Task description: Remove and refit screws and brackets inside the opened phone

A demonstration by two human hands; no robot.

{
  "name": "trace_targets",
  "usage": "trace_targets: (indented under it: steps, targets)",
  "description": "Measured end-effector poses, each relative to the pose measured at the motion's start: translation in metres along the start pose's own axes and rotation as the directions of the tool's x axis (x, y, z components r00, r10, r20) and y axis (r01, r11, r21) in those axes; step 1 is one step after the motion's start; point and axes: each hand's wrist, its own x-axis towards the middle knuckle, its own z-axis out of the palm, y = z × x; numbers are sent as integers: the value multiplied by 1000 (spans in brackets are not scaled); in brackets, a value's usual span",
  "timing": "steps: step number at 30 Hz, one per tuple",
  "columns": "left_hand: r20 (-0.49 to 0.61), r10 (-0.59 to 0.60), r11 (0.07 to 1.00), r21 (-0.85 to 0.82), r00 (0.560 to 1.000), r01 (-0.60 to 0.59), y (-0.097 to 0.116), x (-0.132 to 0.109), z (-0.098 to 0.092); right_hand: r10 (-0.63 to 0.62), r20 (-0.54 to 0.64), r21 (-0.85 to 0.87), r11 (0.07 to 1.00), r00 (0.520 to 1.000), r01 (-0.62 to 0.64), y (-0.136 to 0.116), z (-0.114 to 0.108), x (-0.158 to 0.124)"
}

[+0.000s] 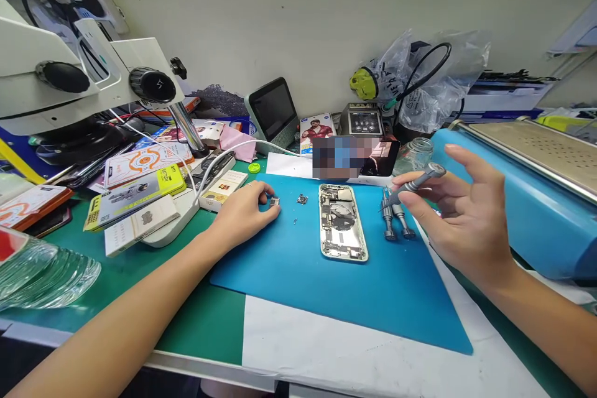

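Lying face-open near the middle of the smooth blue work mat [345,295], as its innards show, is a slim silver-framed phone body [344,222], long side pointing away from the viewer. Just left: tiny loose metal bits [295,221], too small to identify, and a small dark square component [303,199]. Left hand [245,211] rests on mat, thumb and curled fingers around a small silver rectangular part [275,201]; can't tell if pinched or only touched. Right hand [471,224], raised on the other side, clamps a slim dark-grey metal screwdriver [415,184] between thumb and fingers, index lifted, shaft slanting down-left. Two similar grey screwdrivers [389,224] lie right of phone body. Behind: propped dark-framed phone [388,158], screen partly pixelated. Far left, white microscope [116,78]; right, bulky blue machine [513,199].
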Motion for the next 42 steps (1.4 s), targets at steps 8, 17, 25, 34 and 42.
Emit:
trace_targets:
  steps: [8, 17, 25, 34, 42]
  targets:
    - [-7, -9, 999, 34, 1000, 9, 0, 2, 0, 21, 26, -10, 1000, 999, -21, -3, -1, 0]
    - [-35, 9, 998, 55, 999, -8, -2, 2, 2, 115, 37, -122, 986, 993, -110, -1, -2, -3]
    - [-40, 19, 999, 45, 999, -18, -2, 1, 2, 60, 152, -200, 979, 986, -29, 0, -4, 0]
    - [-44, 31, 999, 16, 999, -30, -3, 1, 2, -88, 464, -223, 952, 881, 212, 13, -7, 5]
    - [-70, 52, 998, -27, 996, -54, -6, -1, 4, -32, 578, -271, 935, 815, 229, 32, -7, 0]
